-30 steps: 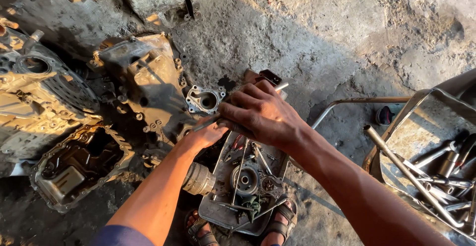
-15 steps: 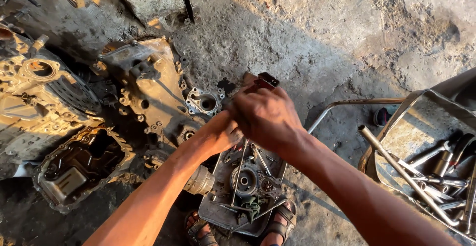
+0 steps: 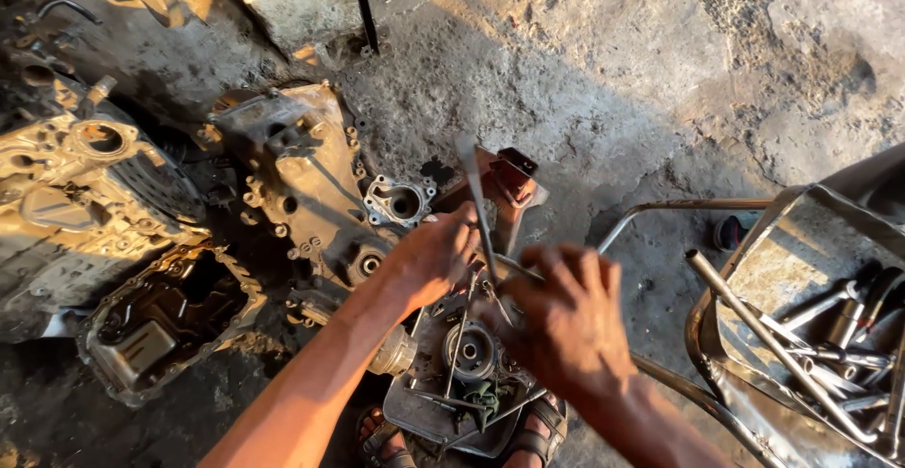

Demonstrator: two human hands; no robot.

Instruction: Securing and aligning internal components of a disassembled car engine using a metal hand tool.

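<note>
no packages, no labels, no signs, no screens anywhere in view

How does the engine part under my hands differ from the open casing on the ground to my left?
The engine part sits between sandalled feet beneath both hands, showing a round hub; the open casing lies untouched on the ground, a dark hollow tray with a bolt-hole rim. The part looks narrower and upright; the casing is wider and flat. Both are grimy metal.

Repair workshop: greasy engine casings (image 3: pixel 302 185), tool tray (image 3: pixel 811 336)
</note>
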